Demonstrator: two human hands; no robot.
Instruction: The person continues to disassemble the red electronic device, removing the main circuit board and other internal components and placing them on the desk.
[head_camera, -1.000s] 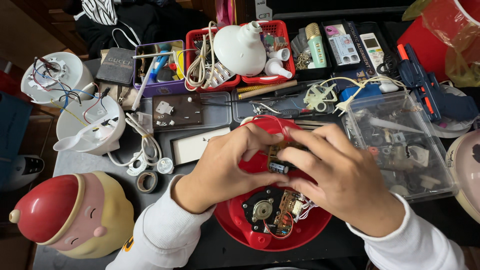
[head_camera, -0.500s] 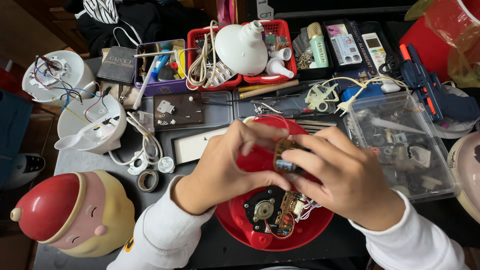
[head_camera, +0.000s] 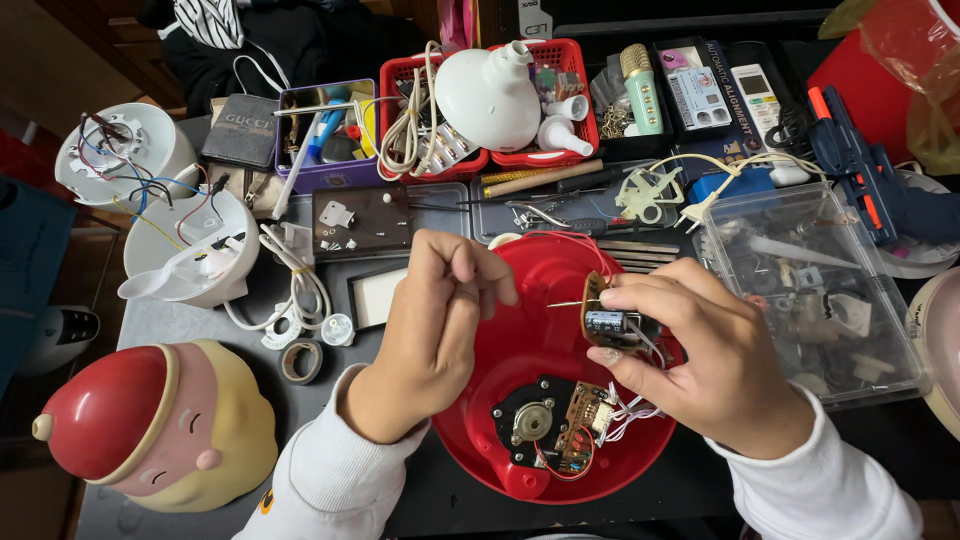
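Note:
My right hand (head_camera: 700, 350) pinches a small brown circuit board (head_camera: 603, 318) with a dark capacitor on it, held on edge above an open red round shell (head_camera: 520, 300). Thin wires run from the board down into the shell, where a second board and a small motor (head_camera: 535, 420) sit. My left hand (head_camera: 440, 320) is closed with thumb and fingers pressed together, its fingertips just left of the board. A thin metal pin (head_camera: 570, 302) sticks out of the board toward the left hand. Whether the left fingers grip anything is hidden.
A clear plastic box (head_camera: 810, 290) of small parts lies right of the shell. Red baskets (head_camera: 585, 90), a purple bin (head_camera: 330, 170) and white lamp housings (head_camera: 190, 250) crowd the back and left. A red-capped doll-shaped cover (head_camera: 160, 425) lies at the front left, near a tape roll (head_camera: 300, 360).
My hands have drawn apart. The left hand moved left off the board, and the right hand now holds the board up on edge by itself.

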